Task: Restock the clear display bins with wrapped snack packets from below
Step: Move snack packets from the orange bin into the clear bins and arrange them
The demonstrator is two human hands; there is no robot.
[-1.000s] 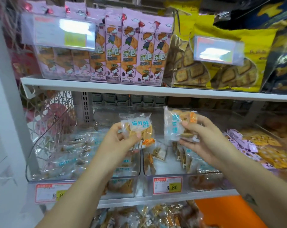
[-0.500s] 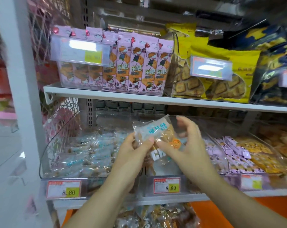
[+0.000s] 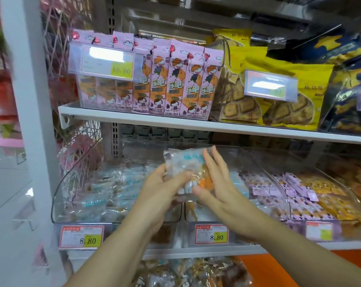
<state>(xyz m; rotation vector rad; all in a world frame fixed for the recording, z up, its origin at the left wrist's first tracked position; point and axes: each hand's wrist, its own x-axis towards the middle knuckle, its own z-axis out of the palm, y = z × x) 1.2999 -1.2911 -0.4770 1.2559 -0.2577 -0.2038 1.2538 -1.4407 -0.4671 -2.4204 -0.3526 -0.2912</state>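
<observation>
So it's a white store shelving unit, with a fat white upright post (image 3: 28,121) down the left side and pink mesh (image 3: 57,48) behind it. The upper shelf (image 3: 175,123) carries a clear box of tall pink cartoon biscuit packs (image 3: 175,83) at its left end, and yellow waffle-cookie bags (image 3: 278,96) to the right of those.

The lower shelf (image 3: 247,250) has clear display bins lined up along its front edge. The left bin (image 3: 72,183) is piled with blue-and-clear wrapped snacks. The middle bin (image 3: 264,168) looks much emptier, and the right bin (image 3: 349,195) holds small purple packs and orange ones. There's an 8.80 price tag (image 3: 82,238) at the left bin's front and another 8.80 tag (image 3: 212,234) on the middle one. More wrapped stock (image 3: 196,272) sits under the shelf, beside an orange panel (image 3: 278,270).

The snack packets (image 3: 187,166) are up in the air over the seam between the left and middle bins, near their front edge. The left hand (image 3: 161,187) grips them, thumb across the front and fingers curled behind. The right hand (image 3: 221,183) lies flat against their right side with its fingers straight. It's all a bit blurry.
</observation>
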